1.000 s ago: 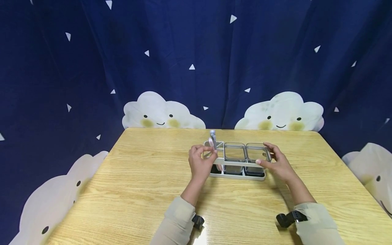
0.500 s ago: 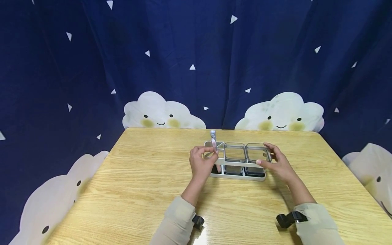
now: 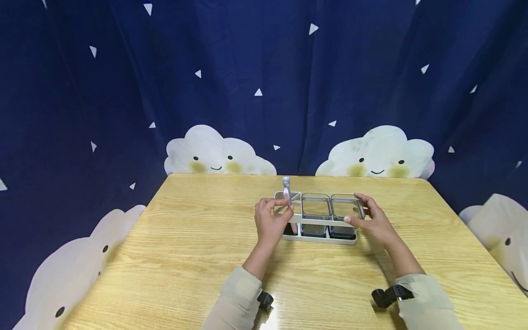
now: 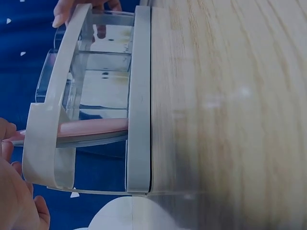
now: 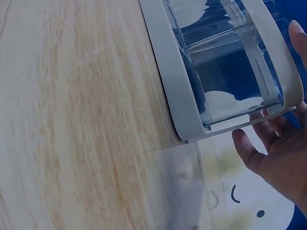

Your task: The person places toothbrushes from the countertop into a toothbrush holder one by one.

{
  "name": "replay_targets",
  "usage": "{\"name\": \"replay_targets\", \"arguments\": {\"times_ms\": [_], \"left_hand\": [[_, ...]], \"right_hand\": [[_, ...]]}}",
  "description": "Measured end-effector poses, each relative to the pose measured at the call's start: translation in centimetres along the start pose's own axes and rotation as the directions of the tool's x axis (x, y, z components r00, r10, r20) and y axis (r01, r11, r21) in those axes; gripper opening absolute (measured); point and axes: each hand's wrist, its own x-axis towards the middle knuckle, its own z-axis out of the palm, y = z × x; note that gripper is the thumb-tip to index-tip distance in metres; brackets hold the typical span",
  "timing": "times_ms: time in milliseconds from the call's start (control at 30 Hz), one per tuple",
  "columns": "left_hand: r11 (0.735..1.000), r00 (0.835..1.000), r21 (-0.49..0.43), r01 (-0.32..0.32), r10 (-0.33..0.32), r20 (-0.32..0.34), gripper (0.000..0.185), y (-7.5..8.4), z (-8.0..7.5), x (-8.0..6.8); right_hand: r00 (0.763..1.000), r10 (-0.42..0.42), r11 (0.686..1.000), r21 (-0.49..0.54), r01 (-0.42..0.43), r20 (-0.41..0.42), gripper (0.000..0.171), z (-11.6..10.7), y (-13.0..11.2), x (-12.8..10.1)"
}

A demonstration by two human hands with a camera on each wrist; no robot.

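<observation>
A white two-tier toothbrush holder (image 3: 315,221) stands on the table with two clear cups (image 3: 316,206) in its middle and right sections. Two slim toothbrushes stand in its divided left section: a pink one (image 4: 93,127) and a grey-blue one (image 3: 286,182) close beside it. In the left wrist view their handles pass down through the upper tier to the base. My left hand (image 3: 270,220) pinches the pink toothbrush between thumb and forefinger, just above the upper tier. My right hand (image 3: 377,222) holds the holder's right end, thumb in front and fingers behind.
The holder rests on a light wooden table (image 3: 198,238), towards its back edge. A dark blue curtain (image 3: 264,55) with smiling white clouds hangs behind and at both sides. Both wrists wear black straps.
The pink toothbrush has shifted slightly right and stands more upright, its top now against the grey-blue one. Both hands have stayed almost in place; the holder has not moved.
</observation>
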Motion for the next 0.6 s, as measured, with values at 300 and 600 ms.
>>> {"name": "replay_targets", "arguments": {"times_ms": [300, 600], "left_hand": [[1.000, 0.999, -0.005, 0.009, -0.009, 0.040, 0.014, -0.5, -0.2, -0.2], [0.990, 0.989, 0.080, -0.113, 0.105, 0.102, 0.018, -0.7, -3.5, -0.2]], "right_hand": [[1.000, 0.004, 0.997, -0.079, -0.002, 0.025, 0.087, -0.6, 0.6, -0.1], [0.996, -0.085, 0.976, -0.202, 0.084, 0.006, 0.078, -0.8, -0.3, -1.5]]}}
